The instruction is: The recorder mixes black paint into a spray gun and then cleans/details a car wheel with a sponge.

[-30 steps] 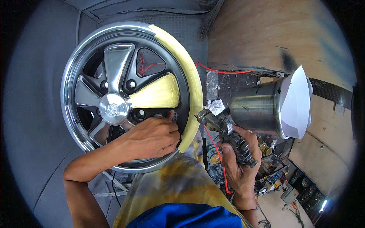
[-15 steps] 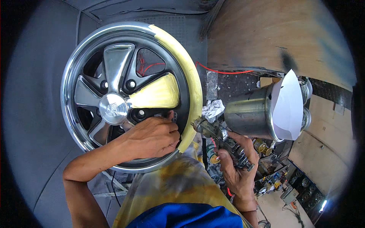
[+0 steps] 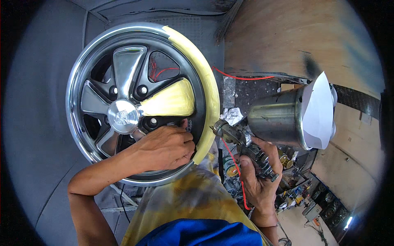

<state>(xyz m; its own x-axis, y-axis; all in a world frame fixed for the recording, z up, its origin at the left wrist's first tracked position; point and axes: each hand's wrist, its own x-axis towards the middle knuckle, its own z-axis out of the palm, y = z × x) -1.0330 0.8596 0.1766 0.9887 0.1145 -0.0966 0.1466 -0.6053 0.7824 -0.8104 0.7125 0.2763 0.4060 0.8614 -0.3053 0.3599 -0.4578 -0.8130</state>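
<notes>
A five-spoke polished and black wheel [image 3: 130,61] faces me, upright in the picture, with yellow masking tape [image 3: 205,69] along its right rim and over the right spoke [image 3: 172,98]. My left hand [image 3: 166,147] is curled round the lower right part of the wheel, fingertips partly hidden. My right hand [image 3: 262,180] grips a metal spray gun [image 3: 244,145], whose nozzle points left toward the taped rim without touching it. The gun's steel cup [image 3: 275,119] lies sideways in view, with white paper [image 3: 316,115] at its top.
A grey booth wall [image 3: 45,102] is at left, a wooden panel [image 3: 295,37] at upper right. A red hose [image 3: 242,78] runs behind the wheel, near crumpled white paper [image 3: 232,115]. Cluttered tools and cans [image 3: 295,192] sit below right, beside a pale bench top [image 3: 295,221].
The spray gun in my right hand swung slightly left toward the rim half a second ago and has since moved back right. My left hand and the wheel have barely moved.
</notes>
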